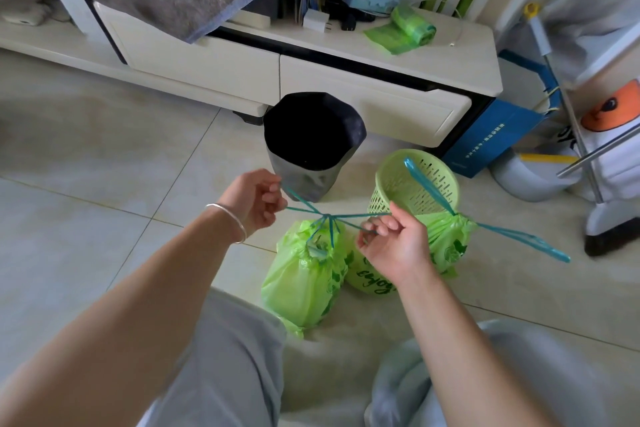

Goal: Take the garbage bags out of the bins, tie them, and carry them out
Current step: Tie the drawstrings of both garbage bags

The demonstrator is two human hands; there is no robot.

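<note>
Head view check, nearest first.

**Q:** What is each hand doing?

**A:** Left hand point(258, 199) has its fingers curled round one end of the blue drawstring point(301, 206). Right hand point(391, 243) pinches the other end. Both strands meet at a knot point(326, 217) above the front bag point(304, 274), which sits on the floor point(86, 149) just before the person's knees.

**Q:** How should the knot be finished?

**A:**
1. Pull both ends outward and level, with equal force, so the knot seats on the gathered mouth.
2. Keep the knot low; the mouth looks partly open beneath it and needs cinching.
3. Pull steadily. Thin drawstring probably tears if jerked.

**Q:** Where are the other items?

**A:** A second bag point(446, 239) lies just behind the right hand, its drawstring already drawn, loops trailing to the right. Behind it stands the green bin point(415, 180), unlined. The dark bin point(311, 142) stands beside it; whether it holds a liner cannot be told. A bag roll point(412, 24) rests on the cabinet point(346, 59) beyond.

**Q:** Remaining work?

**A:** Likely tightening this knot, then carrying out.
</note>
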